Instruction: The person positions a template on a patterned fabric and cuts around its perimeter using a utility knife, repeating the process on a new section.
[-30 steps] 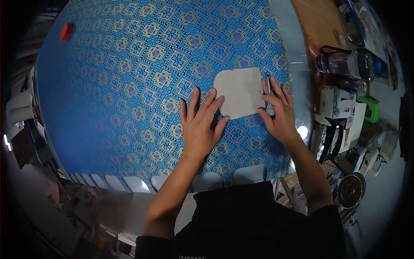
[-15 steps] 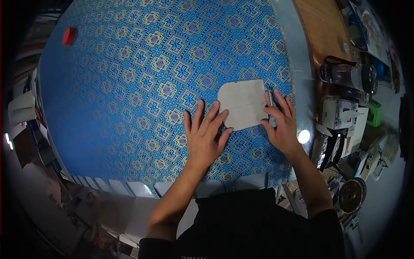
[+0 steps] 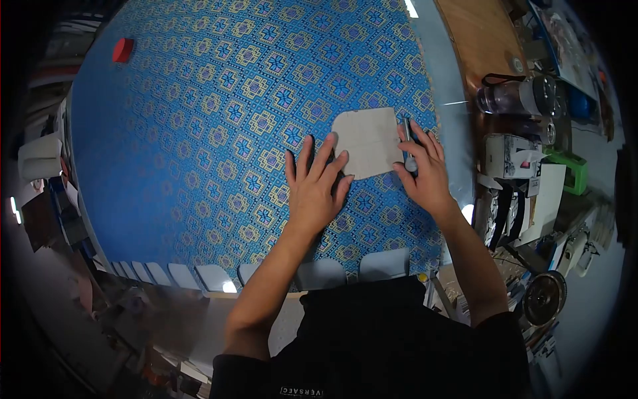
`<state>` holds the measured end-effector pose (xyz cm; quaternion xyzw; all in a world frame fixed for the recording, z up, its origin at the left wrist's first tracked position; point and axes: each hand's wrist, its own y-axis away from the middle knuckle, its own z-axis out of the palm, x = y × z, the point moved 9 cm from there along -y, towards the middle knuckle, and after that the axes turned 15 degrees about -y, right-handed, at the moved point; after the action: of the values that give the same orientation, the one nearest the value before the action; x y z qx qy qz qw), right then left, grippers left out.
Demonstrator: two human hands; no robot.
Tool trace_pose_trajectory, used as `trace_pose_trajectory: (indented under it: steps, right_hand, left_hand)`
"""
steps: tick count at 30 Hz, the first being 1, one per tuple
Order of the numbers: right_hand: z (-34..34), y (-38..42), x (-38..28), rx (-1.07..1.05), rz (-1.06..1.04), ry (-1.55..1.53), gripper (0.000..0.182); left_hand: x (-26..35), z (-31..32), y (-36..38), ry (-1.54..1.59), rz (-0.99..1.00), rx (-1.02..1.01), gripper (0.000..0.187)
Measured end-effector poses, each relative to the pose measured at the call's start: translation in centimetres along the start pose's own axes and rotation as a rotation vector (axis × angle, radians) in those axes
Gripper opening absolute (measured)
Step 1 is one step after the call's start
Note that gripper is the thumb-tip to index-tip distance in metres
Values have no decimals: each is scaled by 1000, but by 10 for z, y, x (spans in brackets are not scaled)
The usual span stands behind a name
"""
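Note:
A beige card-like piece with a rounded upper-left corner lies flat on blue patterned fabric. My left hand rests open with fingers spread, its thumb and nearest fingertips on the piece's left and lower-left edge. At the right edge, my right hand has its fingers bent around a slim silver pen-like tool. Thumb and fingertips of that hand touch or lie very close to the card's right edge. The tool's lower end is partly covered by the hand, and its exact kind does not show.
A red block-like object stands on the fabric at the far left. Right of the table are a bottle, a tissue box, a green plastic item and a round metal disc. White plates line the near edge.
The whole view has shifted slightly, with the card and fabric higher in the picture. Both hands stay at the card's edges, and the tool remains in my right hand.

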<state>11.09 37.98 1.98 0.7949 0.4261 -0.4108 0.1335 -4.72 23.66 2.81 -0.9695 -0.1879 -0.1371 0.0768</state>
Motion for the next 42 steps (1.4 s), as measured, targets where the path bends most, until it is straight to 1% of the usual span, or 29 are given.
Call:
trace_pose_trajectory:
  steps: [2, 3, 4, 5, 6, 7, 8, 9, 11, 12, 14, 15, 17, 18, 20, 21, 23, 24, 26, 27, 29, 32, 33, 35, 38, 42]
  right_hand:
    - [-5, -1, -5, 64, -78, 13, 39]
    - [-5, -1, -3, 68, -81, 16, 39]
    - [-13, 1, -3, 162, -135, -86, 38]
    - [-22, 7, -2, 253, -187, -187, 37]
    - [-20, 14, 4, 253, -185, -181, 37]
    - [-23, 20, 20, 309, -29, -218, 30]
    - [-27, 27, 29, 337, 50, -230, 27]
    - [-33, 32, 32, 364, 130, -244, 24]
    - [-47, 32, 12, 442, 230, -536, 25]
    - [-49, 34, 9, 440, 235, -523, 25]
    - [-42, 37, 4, 287, 286, -355, 24]
    - [-44, 39, -4, 283, 288, -347, 24]
    - [-45, 38, -16, 212, 321, -263, 23]
    - [-45, 40, -17, 212, 320, -257, 23]
    - [-40, 43, -15, 166, 341, -243, 22]
    - [-40, 44, -16, 166, 343, -240, 22]
    - [-40, 44, -20, 169, 324, -233, 22]
    - [-40, 44, -20, 169, 325, -231, 22]
    - [-39, 43, -21, 167, 316, -225, 22]
    - [-38, 43, -19, 166, 320, -224, 22]
    - [-38, 40, -21, 170, 238, -179, 22]
    - [-37, 37, -20, 150, 310, -136, 23]
    - [-36, 37, -17, 148, 314, -136, 23]
    - [-37, 37, -18, 174, 248, -114, 23]
    - [-39, 36, -24, 185, 266, -183, 21]
    - [-40, 33, -19, 123, 292, -119, 24]
  left_hand:
    - [2, -3, -3, -21, 35, 19, 39]
    - [6, -4, -3, -34, 66, 22, 39]
    - [9, -12, -6, -55, 78, 68, 31]
    - [10, -14, -9, -50, 79, 69, 31]
    - [11, -15, -13, -92, 121, 58, 26]
    - [14, -16, -18, -134, 161, 47, 21]
    - [18, -20, -24, -175, 188, 75, 13]
    - [20, -23, -33, -165, 189, 76, 13]
    - [29, -6, -50, -364, 279, -80, 13]
    - [35, -3, -58, -350, 280, -79, 13]
    - [39, 9, -70, -322, 220, -130, 21]
    - [42, 12, -73, -313, 217, -130, 21]
    - [53, 6, -74, -303, 242, 31, 28]
    - [58, 3, -73, -298, 241, 35, 28]
    - [63, 7, -70, -397, 206, -55, 42]
    - [65, 10, -68, -393, 206, -55, 42]
    - [68, 7, -65, -408, 177, 25, 55]
    - [70, 7, -65, -406, 178, 25, 55]
    - [70, 10, -66, -426, 143, -25, 67]
    - [72, 9, -66, -424, 144, -28, 67]
    - [70, 13, -67, -377, 95, -118, 69]
    - [66, 24, -70, -335, 78, -174, 69]
    - [67, 23, -69, -333, 77, -178, 69]
    - [67, 19, -70, -303, 70, -171, 68]
    - [67, 20, -71, -303, 66, -163, 68]
    - [65, 25, -73, -319, 55, -166, 68]
